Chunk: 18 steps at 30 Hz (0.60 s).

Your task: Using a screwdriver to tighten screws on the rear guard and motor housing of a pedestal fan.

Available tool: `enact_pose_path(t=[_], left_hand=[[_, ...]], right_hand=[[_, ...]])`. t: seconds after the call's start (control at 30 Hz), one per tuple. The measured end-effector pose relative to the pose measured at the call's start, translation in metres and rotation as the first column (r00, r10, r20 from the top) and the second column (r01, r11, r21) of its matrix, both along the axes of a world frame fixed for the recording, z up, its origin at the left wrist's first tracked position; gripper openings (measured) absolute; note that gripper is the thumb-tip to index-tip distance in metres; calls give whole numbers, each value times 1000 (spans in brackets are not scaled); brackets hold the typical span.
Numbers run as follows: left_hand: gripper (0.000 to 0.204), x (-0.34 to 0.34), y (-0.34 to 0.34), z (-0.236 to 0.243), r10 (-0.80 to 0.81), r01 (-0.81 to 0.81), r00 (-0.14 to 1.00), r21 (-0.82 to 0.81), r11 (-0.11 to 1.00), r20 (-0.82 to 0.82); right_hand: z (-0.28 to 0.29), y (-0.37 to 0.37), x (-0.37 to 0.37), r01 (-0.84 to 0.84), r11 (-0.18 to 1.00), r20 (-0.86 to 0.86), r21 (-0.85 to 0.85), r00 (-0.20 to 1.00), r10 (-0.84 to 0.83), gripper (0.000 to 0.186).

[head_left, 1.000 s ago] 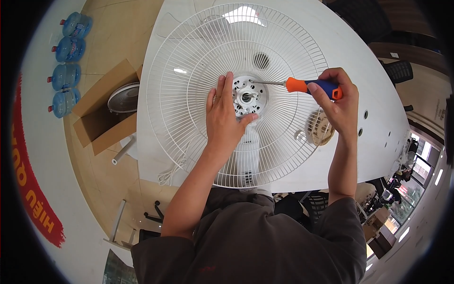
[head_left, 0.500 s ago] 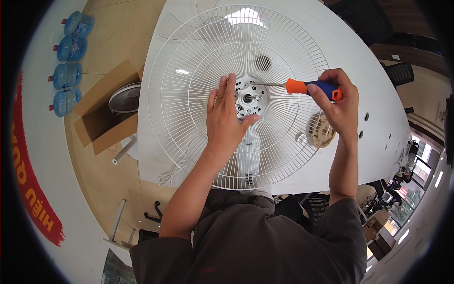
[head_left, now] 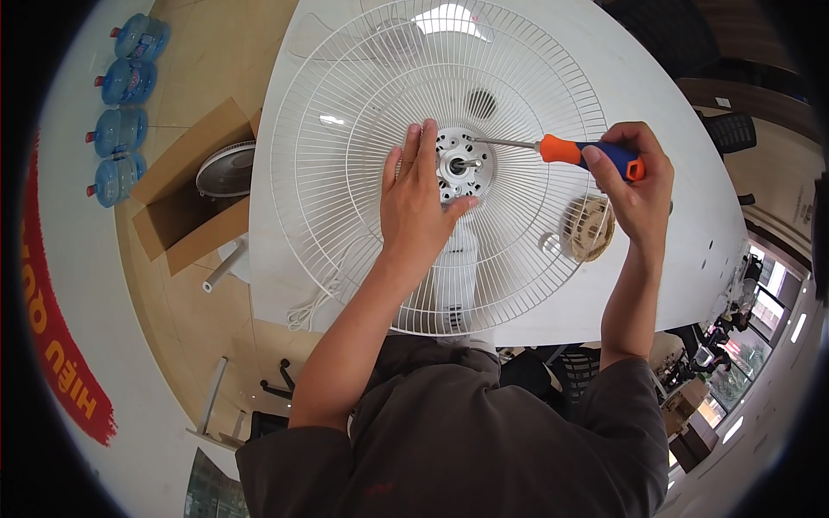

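Observation:
My left hand (head_left: 413,207) lies on the white wire fan guard (head_left: 345,104), fingers extended along the left of the white hub (head_left: 463,181), thumb at its lower edge. The hub has holes and a central metal shaft (head_left: 469,163). My right hand (head_left: 635,186) grips an orange-and-blue screwdriver (head_left: 561,148), held sideways with its tip at the hub's upper right edge. A white upright housing (head_left: 456,268) lies under the guard's lower middle, and a beige round part (head_left: 589,229) sits on the white table (head_left: 673,285) at lower right of the guard.
An open cardboard box (head_left: 160,229) holding a round white-rimmed part (head_left: 224,168) is on the floor at left, beside a white pole (head_left: 220,272). Blue water bottles (head_left: 121,129) line the wall. A white cord (head_left: 306,315) lies near the table edge; chairs (head_left: 725,129) stand at right.
Both my hands, the screwdriver and the hub have shifted a little up and to the right. The screwdriver's tip remains at the hub's upper part.

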State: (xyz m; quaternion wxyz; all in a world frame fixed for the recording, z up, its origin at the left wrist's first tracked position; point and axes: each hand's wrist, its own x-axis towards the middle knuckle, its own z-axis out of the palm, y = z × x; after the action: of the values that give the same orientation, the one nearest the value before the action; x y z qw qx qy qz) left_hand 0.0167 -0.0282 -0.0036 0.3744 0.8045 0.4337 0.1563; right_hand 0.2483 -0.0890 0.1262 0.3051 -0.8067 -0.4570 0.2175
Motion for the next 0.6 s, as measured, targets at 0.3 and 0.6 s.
enact_pose_path(t=[0.3,0.6], left_hand=[[111,1,-3,1,34,-34,999,20,999,6],[112,6,-6,1,35,-35,999,52,998,11]], right_hand=[[8,-19,3,60,998,11,-5,998,-59,39],[15,-40,-1,88,996,-70,10,994,-87,34]])
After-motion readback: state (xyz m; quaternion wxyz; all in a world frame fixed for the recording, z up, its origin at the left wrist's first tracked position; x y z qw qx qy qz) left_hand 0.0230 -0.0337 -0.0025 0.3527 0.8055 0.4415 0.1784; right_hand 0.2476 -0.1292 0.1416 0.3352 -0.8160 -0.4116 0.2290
